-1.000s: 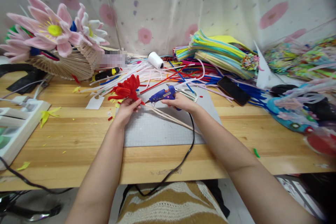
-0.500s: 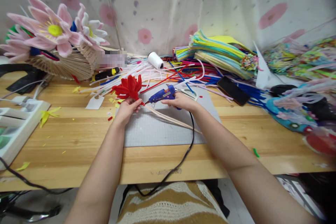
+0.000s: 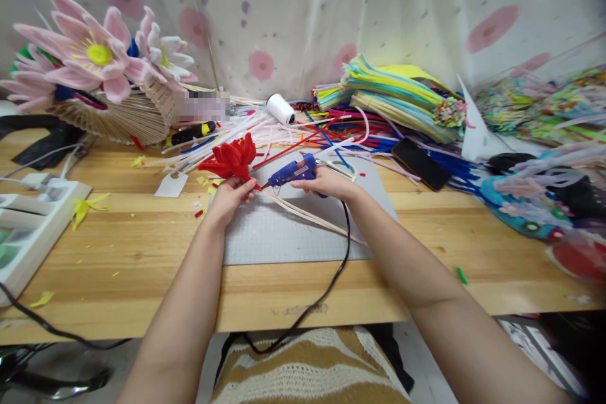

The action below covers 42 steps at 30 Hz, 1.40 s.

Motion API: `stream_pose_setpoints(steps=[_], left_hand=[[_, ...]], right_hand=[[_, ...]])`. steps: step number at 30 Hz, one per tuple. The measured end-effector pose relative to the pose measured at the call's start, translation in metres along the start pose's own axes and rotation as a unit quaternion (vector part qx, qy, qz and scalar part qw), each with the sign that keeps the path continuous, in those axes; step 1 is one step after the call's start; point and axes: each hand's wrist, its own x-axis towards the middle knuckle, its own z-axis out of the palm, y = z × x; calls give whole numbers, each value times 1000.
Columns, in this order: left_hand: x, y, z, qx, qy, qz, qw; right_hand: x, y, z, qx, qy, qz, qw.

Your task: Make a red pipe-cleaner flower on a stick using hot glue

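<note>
A red fuzzy flower (image 3: 231,158) is pinched at its base by my left hand (image 3: 231,197). From that base, pale thin stems (image 3: 312,219) run right and down across the grey cutting mat (image 3: 265,243). My right hand (image 3: 331,183) is wrapped round a blue glue gun (image 3: 292,172), whose nozzle points left at the red base beside my left fingertips. Whether the tip touches the base I cannot tell. A black cord (image 3: 326,293) hangs from the gun over the table's front edge.
Loose pipe cleaners (image 3: 303,132) lie behind the mat, with a white thread spool (image 3: 280,109). A phone (image 3: 420,163) is to the right. At left stand a power strip (image 3: 57,221) and a basket (image 3: 156,110) of pink flowers. Scissors (image 3: 345,169) lie behind my right hand.
The red flower has turned slightly in my left hand, so its petals sit at a different angle. My right hand and the glue gun have hardly moved.
</note>
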Motion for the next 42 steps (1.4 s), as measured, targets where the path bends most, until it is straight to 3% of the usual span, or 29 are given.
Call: stream_pose_setpoints(steps=[42], left_hand=[[0,0,0,-7,-4,-2,1000]], right_hand=[[2,1,-1,-3,-5,-15,1000]])
